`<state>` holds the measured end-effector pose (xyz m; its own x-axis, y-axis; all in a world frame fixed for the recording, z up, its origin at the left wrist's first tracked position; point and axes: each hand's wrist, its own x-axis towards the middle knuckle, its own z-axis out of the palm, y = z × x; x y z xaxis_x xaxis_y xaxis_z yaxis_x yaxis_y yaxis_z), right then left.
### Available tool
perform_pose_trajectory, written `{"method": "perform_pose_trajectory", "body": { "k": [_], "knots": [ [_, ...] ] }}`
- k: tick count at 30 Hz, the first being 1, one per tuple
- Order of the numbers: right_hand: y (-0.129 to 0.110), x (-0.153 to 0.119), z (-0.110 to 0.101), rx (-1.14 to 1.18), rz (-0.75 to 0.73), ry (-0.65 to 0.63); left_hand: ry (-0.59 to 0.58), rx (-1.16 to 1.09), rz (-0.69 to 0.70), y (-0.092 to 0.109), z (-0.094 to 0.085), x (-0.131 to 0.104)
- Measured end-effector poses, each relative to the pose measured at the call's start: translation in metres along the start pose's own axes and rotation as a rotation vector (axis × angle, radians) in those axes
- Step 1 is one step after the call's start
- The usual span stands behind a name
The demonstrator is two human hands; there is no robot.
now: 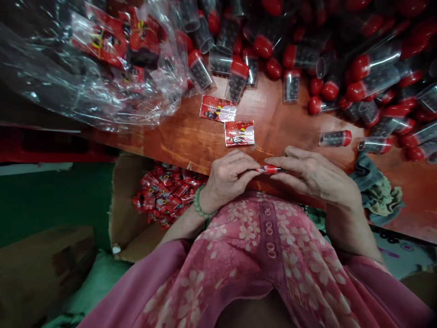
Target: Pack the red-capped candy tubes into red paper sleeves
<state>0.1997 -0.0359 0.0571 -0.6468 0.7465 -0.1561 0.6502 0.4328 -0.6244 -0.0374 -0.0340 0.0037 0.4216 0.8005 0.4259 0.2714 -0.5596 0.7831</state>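
Note:
Between my two hands, at the table's front edge, is a small red printed wrapper [269,169]; whether anything is inside it I cannot tell. My left hand [232,173], with a green bead bracelet at the wrist, pinches its left end. My right hand [305,172] has thumb and fingers closed on its right end. Just beyond lie a flat red wrapper [239,133] and, touching its far corner, a second printed wrapper [217,108]. A clear tube with a red cap [335,138] and dark contents lies to the right of my right hand.
Many red-capped clear tubes [372,86] pile up across the back and right of the wooden table [164,141]. A clear plastic bag [150,100] of red wrappers sits at back left. Below is a cardboard box [124,200] of red packets [167,191]. Bunched cloth [378,193] lies right.

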Motion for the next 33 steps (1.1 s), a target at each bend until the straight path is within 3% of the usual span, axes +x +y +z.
{"method": "perform_pose_trajectory", "body": {
  "k": [12,15,21,25,33],
  "knots": [
    [0.021,0.013,0.0,0.31,-0.013,-0.153,-0.075,-0.323,-0.338,-0.009,0.004,-0.006],
    [0.02,0.014,-0.001,0.317,-0.001,-0.15,-0.096,-0.32,-0.369,-0.009,0.006,-0.007],
    [0.016,0.014,0.001,0.42,0.029,-0.118,-0.249,-0.256,-0.392,-0.008,0.002,-0.007],
    [0.017,0.012,0.007,0.396,0.071,-0.09,-0.273,-0.26,-0.399,-0.007,-0.001,-0.006],
    [0.01,0.017,0.006,0.307,0.107,-0.252,-0.329,-0.261,-0.462,-0.001,0.001,-0.008]
  ]
}}
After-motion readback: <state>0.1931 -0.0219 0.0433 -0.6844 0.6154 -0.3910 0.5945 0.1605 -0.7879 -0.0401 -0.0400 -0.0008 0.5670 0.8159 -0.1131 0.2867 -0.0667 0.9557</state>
